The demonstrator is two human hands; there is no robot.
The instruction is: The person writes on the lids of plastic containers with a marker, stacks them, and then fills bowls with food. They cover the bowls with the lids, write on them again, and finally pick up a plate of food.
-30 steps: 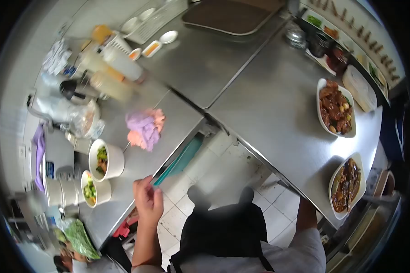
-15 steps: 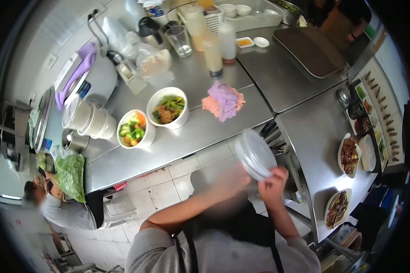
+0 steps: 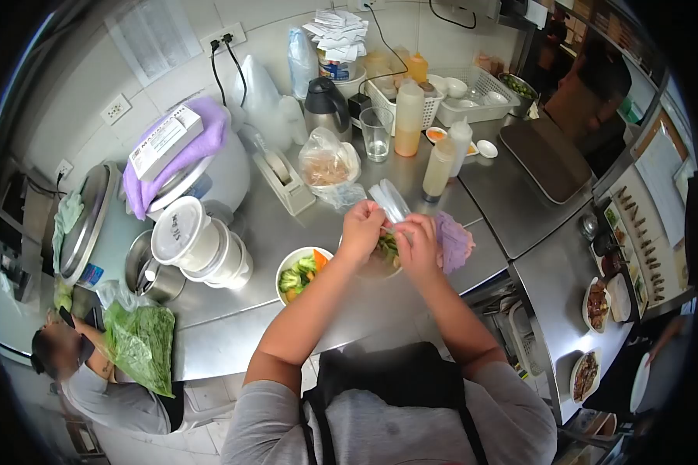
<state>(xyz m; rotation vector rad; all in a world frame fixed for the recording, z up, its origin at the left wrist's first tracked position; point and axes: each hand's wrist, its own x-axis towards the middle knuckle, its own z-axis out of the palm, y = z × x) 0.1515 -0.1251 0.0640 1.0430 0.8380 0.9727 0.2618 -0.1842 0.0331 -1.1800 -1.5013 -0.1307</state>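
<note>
Both hands are pinched on a stack of clear plastic lids (image 3: 390, 200), held tilted on edge above the counter. My left hand (image 3: 364, 232) grips the near left side of the stack, and my right hand (image 3: 416, 244) the near right side. Under them stands a white bowl (image 3: 393, 271) with greens, mostly hidden by my hands and forearms. To its left is a white bowl of broccoli and carrot (image 3: 298, 273), partly behind my left forearm. A crumpled purple and pink cloth (image 3: 455, 243) lies just right of my right hand.
Stacked white tubs (image 3: 202, 244) stand left on the steel counter. Squeeze bottles (image 3: 437, 170), a glass (image 3: 376, 136) and a tape dispenser (image 3: 285, 182) are behind. Two filled dishes (image 3: 585, 375) sit on the right counter. Another person (image 3: 120, 387) is at lower left, beside bagged greens (image 3: 139, 341).
My hands have carried the lids from in front of the counter, at the right, to above the bowl. The lids are now tilted on edge, and the view has shifted.
</note>
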